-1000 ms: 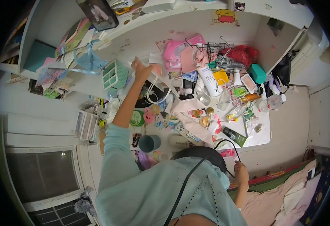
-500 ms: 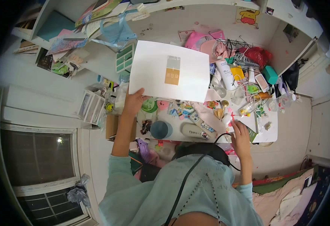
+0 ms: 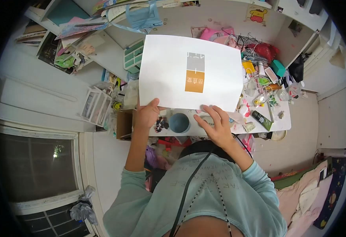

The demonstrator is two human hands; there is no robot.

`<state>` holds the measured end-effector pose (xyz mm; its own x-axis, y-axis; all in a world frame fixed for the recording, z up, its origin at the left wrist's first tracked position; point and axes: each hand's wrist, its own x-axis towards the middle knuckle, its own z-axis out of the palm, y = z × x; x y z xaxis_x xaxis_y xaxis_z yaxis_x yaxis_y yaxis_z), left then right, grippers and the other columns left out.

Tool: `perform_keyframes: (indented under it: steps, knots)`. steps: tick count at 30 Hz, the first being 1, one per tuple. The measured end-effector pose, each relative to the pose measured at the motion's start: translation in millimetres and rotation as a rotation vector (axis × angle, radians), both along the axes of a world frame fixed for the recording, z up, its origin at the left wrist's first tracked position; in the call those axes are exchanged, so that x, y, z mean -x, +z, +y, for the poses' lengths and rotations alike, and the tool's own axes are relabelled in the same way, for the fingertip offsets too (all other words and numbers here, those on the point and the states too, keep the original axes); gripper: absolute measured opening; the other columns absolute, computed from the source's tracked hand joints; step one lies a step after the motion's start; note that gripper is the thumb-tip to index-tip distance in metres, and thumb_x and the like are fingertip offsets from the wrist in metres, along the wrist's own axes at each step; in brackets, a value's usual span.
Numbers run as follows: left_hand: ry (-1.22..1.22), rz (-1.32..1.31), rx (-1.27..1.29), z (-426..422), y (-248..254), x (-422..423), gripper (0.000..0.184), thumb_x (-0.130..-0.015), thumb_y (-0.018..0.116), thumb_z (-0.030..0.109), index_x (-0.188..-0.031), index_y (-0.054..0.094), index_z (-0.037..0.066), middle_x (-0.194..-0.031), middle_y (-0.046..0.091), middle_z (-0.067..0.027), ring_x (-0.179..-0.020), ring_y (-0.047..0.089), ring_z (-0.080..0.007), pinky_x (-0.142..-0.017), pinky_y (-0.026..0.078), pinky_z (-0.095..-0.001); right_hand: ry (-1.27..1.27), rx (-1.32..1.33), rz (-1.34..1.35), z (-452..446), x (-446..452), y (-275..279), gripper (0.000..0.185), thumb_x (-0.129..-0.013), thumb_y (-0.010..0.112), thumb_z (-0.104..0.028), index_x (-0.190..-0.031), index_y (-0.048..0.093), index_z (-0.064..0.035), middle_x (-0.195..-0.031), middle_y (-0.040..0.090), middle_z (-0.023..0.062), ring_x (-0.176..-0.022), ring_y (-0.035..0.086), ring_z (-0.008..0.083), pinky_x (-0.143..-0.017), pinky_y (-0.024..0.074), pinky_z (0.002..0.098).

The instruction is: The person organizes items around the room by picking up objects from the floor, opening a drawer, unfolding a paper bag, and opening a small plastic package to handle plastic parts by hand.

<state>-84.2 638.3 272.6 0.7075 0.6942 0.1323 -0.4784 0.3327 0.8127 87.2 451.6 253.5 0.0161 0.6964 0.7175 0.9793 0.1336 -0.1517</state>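
A large white sheet (image 3: 165, 75) with a grey and orange printed panel is held up over the desk. My left hand (image 3: 148, 114) grips its lower left corner, thumb on the front face and the other fingers partly hidden. At the lower edge, right of the middle, is my right hand (image 3: 216, 126); its fingers are spread and the fingertips meet or nearly meet the edge. Between my hands a blue-grey cup (image 3: 179, 123) stands on the desk. The sheet hides much of the desk behind it.
Bottles, cables and small items crowd the right of the white desk (image 3: 281, 124), with a dark green tube (image 3: 262, 120) near its front. A cardboard box (image 3: 124, 125) sits at the left end. A blue face mask (image 3: 143, 16) hangs from the shelf. A black cable (image 3: 194, 181) crosses my shirt.
My right hand has left the desk's right front and come left and up to the sheet's lower edge. The sheet, still in my left hand, has shifted right and looks larger.
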Motion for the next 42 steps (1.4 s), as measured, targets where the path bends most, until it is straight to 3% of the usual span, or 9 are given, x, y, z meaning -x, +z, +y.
perform_keyframes:
  steps: [5, 13, 20, 23, 27, 32, 36, 39, 42]
  knots:
    - [-0.076, -0.100, 0.065, -8.3, 13.3, 13.5, 0.043, -0.083, 0.043, -0.002, -0.124, 0.034, 0.005, -0.119, 0.046, -0.0119, -0.107, 0.049, -0.0269, -0.084, 0.047, -0.0435, -0.124, -0.114, -0.189, 0.5, 16.9, 1.9, 0.047, -0.063, 0.058, -0.001, -0.105, 0.055, -0.0199, -0.116, 0.046, 0.0043, -0.096, 0.046, 0.0207, -0.073, 0.0379, 0.0316]
    - [-0.083, -0.080, 0.136, -12.2, 22.4, 38.6, 0.040, -0.082, 0.043, -0.002, -0.121, 0.036, 0.001, -0.118, 0.047, -0.0137, -0.107, 0.049, -0.0255, -0.086, 0.046, -0.0405, -0.198, 0.013, -0.225, -11.7, 39.3, 27.5, 0.034, -0.064, 0.058, -0.008, -0.097, 0.058, -0.0162, -0.114, 0.049, 0.0034, -0.097, 0.048, 0.0206, -0.073, 0.0364, 0.0294]
    - [-0.161, 0.025, 0.167, -43.6, 20.6, 57.2, 0.042, -0.086, 0.042, 0.003, -0.126, 0.031, 0.008, -0.122, 0.042, -0.0111, -0.112, 0.043, -0.0267, -0.090, 0.041, -0.0465, -0.237, 0.016, -0.060, -38.9, 71.0, 26.7, 0.025, -0.069, 0.054, -0.009, -0.093, 0.059, -0.0136, -0.108, 0.056, 0.0034, -0.091, 0.053, 0.0187, -0.077, 0.0338, 0.0301]
    - [-0.240, -0.045, 0.029, -49.2, 9.9, 59.1, 0.058, -0.087, 0.048, 0.019, -0.134, 0.015, 0.012, -0.133, 0.024, -0.0115, -0.120, 0.032, -0.0314, -0.094, 0.033, -0.0501, -0.363, -0.206, 0.288, -40.8, 75.0, 15.4, 0.019, -0.075, 0.052, -0.004, -0.091, 0.059, -0.0110, -0.096, 0.061, 0.0057, -0.086, 0.057, 0.0195, -0.077, 0.0340, 0.0300]
    - [-0.121, 0.358, -0.320, -43.7, -7.9, 71.7, 0.070, -0.080, 0.058, 0.014, -0.134, 0.014, 0.010, -0.134, 0.018, -0.0136, -0.121, 0.029, -0.0329, -0.094, 0.032, -0.0454, -0.474, -0.250, 0.952, -48.9, 72.8, 21.1, 0.018, -0.090, 0.041, -0.011, -0.091, 0.054, 0.0021, -0.086, 0.063, 0.0126, -0.073, 0.061, 0.0176, -0.066, 0.0470, 0.0277]
    - [0.140, 0.626, -0.562, -49.4, -35.9, 88.4, 0.081, -0.069, 0.069, 0.015, -0.132, 0.018, 0.008, -0.127, 0.022, -0.0164, -0.117, 0.031, -0.0305, -0.091, 0.035, -0.0414, -0.435, -0.273, 1.072, -62.4, 76.8, 16.5, 0.021, -0.091, 0.040, -0.016, -0.095, 0.052, 0.0012, -0.083, 0.063, 0.0138, -0.077, 0.059, 0.0139, -0.068, 0.0466, 0.0257]
    - [0.277, 0.569, -0.528, -57.3, -38.1, 89.6, 0.083, -0.069, 0.071, 0.021, -0.131, 0.017, 0.009, -0.132, 0.022, -0.0151, -0.120, 0.028, -0.0313, -0.095, 0.027, -0.0440, -0.438, -0.280, 1.190, -63.8, 80.4, 21.5, 0.021, -0.091, 0.040, -0.016, -0.096, 0.051, 0.0008, -0.083, 0.063, 0.0136, -0.077, 0.058, 0.0123, -0.068, 0.0449, 0.0234]
    - [0.346, 0.599, -0.475, -57.6, -45.9, 85.2, 0.086, -0.070, 0.070, 0.017, -0.132, 0.011, 0.009, -0.133, 0.019, -0.0147, -0.119, 0.030, -0.0303, -0.094, 0.029, -0.0437, -0.423, -0.293, 1.240, -64.5, 75.5, 12.3, 0.021, -0.091, 0.041, -0.017, -0.097, 0.051, 0.0004, -0.083, 0.062, 0.0123, -0.076, 0.058, 0.0121, -0.068, 0.0439, 0.0219]
    - [0.287, 0.422, -0.218, -66.0, -45.1, 74.9, 0.091, -0.069, 0.069, 0.009, -0.131, 0.003, 0.009, -0.128, 0.020, -0.0160, -0.119, 0.026, -0.0306, -0.094, 0.030, -0.0417, -0.393, -0.318, 1.255, -62.0, 73.6, 11.5, 0.023, -0.091, 0.042, -0.019, -0.097, 0.051, 0.0006, -0.082, 0.062, 0.0107, -0.075, 0.058, 0.0117, -0.067, 0.0435, 0.0221]
